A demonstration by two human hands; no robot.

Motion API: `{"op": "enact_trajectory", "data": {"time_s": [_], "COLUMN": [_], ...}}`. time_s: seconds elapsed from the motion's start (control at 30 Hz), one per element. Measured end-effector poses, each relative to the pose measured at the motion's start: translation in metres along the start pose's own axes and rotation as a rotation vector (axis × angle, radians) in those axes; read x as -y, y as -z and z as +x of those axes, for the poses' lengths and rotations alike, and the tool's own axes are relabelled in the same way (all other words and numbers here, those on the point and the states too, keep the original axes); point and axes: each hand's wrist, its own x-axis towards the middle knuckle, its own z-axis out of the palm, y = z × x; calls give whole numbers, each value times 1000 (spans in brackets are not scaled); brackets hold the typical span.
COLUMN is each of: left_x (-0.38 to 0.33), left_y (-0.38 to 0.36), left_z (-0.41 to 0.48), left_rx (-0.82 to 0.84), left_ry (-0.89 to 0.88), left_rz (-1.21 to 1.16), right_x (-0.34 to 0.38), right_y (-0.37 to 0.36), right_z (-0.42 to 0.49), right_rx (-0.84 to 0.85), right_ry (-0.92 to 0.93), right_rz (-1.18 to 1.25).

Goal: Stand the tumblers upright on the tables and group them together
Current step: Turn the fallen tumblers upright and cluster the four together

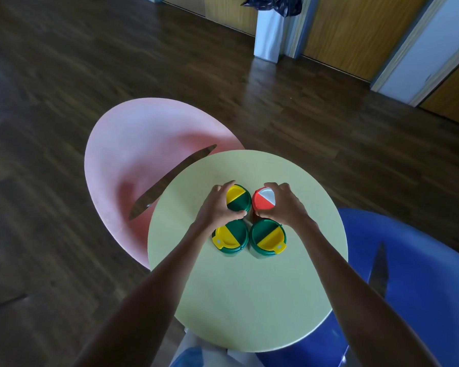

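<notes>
Tumblers, four in all, stand upright in a tight square on the pale green round table (249, 300), which overlaps a pink round table (143, 144) at the far left and a blue round table (421, 274) at the right; dark wood floor (64, 75) lies all round, with a white bin (268, 35) lined with a dark bag by the wood-panelled wall. The left hand (217, 207) curls round the far-left tumbler (239, 198), thumb at the near edge of its green and yellow lid and fingers over the far side; the right hand (284, 205) wraps the red-lidded tumbler (263, 198) likewise, thumb near, fingers far. The near-left tumbler (231, 237) and near-right tumbler (267, 235) stand untouched just below the hands, sides touching or nearly so. Seen from above, the lids hide most of each body; the blue table is cut off by the frame; a dark narrow shape across the pink table is hard to make out.
</notes>
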Motion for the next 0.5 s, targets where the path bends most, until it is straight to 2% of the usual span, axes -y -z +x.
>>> {"op": "enact_trajectory", "data": {"time_s": [0.2,0.33,0.4,0.5], "left_x": [0,2,3,7], "left_y": [-3,0,1,5], "left_z": [-1,0,-4,-28], "left_rx": [-32,24,42,-32], "left_ry": [38,32,31,-10], "left_rz": [9,11,-3,-112], "right_x": [2,0,-2,-7], "right_y": [-3,-3,0,1], "right_z": [1,2,0,-24], "right_rx": [-18,17,10,-142], "right_ry": [-10,-10,-35,-120], "right_rz": [-15,-1,96,339]}}
